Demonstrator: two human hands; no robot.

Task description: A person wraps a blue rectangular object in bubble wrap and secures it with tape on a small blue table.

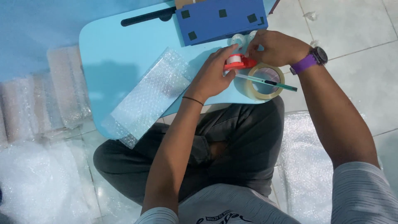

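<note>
Pale tiled floor (352, 25) is reflecting soft, even light, grout lines showing. A low light-blue counter (112, 54) is sitting on it. Rolls of bubble wrap (49, 91) are lying along the left, another sheet (306, 166) spreading at right.

One red tape dispenser (239, 62), one large tape roll (264, 81), perhaps two small rolls (239, 40), one pen (267, 82)

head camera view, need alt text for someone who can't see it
Seen from above, a seated person's left hand and right hand work a small red tape dispenser on a light blue lap table. Beside it lie a roll of clear packing tape, a green pen, a bubble-wrapped parcel and a blue box.
</note>
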